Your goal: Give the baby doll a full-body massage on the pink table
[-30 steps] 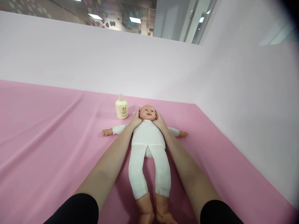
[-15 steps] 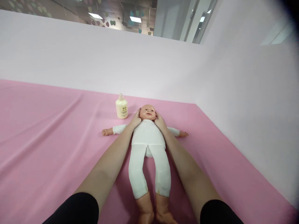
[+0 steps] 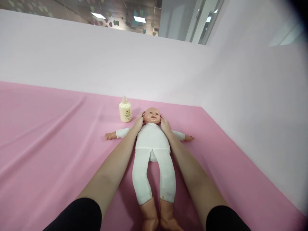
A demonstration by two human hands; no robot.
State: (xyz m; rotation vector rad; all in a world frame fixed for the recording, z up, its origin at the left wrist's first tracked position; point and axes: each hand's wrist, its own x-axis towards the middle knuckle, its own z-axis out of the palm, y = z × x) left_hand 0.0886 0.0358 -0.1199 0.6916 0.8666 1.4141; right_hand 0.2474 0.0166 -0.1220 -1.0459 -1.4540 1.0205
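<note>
A baby doll [image 3: 153,138] with a white cloth body lies face up, arms spread to both sides and feet toward me. My left hand [image 3: 139,122] is against the left side of its head, fingers reaching up beside the ear. On the opposite side, my right hand [image 3: 165,124] cups the head in the same way. Both sets of fingertips are partly hidden behind the head. Just left of my left hand stands an upright pale yellow bottle [image 3: 125,111] with a clear cap and a printed label.
A pink sheet [image 3: 60,144] with several creases covers the surface under the doll. White walls [image 3: 108,64] rise behind it and along the right. Above the back wall is a window [image 3: 125,19] showing ceiling lights and hanging decorations.
My hands have shifted very slightly along the sides of the doll's head, the thumbs a little lower. The doll and the bottle stay where they were.
</note>
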